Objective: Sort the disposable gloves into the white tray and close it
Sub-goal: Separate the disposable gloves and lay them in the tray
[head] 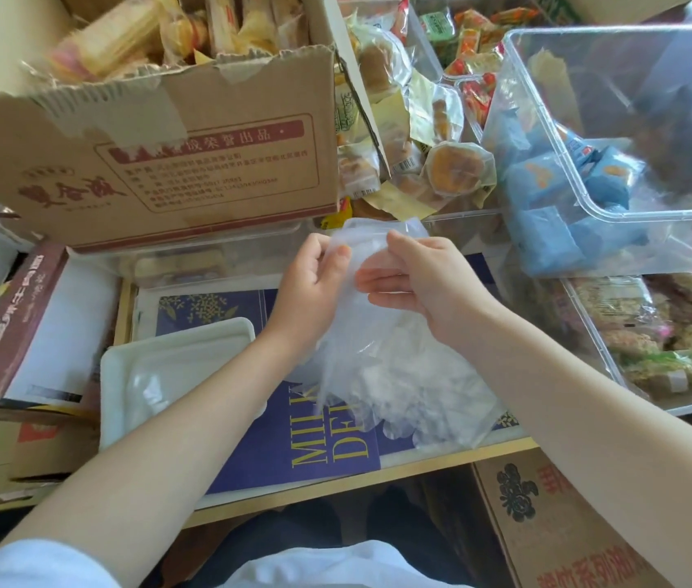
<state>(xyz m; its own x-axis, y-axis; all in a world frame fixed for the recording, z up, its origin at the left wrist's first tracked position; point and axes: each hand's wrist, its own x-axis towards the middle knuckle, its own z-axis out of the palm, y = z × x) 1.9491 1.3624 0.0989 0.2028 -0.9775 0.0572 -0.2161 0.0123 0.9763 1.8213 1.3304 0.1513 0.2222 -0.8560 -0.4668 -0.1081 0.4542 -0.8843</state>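
- The left hand (314,273) and the right hand (416,278) meet near the middle of the view, each pinching the top edge of a clear disposable glove (361,252) held up between them.
- The rest of the gloves (403,384) hang and pile below the hands, toward five o'clock, as a crumpled see-through heap lying on the blue printed sheet (293,443).
- The white tray (123,367) sits at about eight o'clock from the hands, open, partly hidden by the left forearm; something filmy already seems to lie in it.
- I judge the gloves to be nearly weightless, limp and slippery film that clings to itself, so layers may lift together.
- The cuff edge looks like the best hold: a light thumb-and-finger pinch, peeling one layer free before flattening it toward the tray.
- A cardboard box (191,163) stands at eleven o'clock, clear snack bins (590,197) at two.
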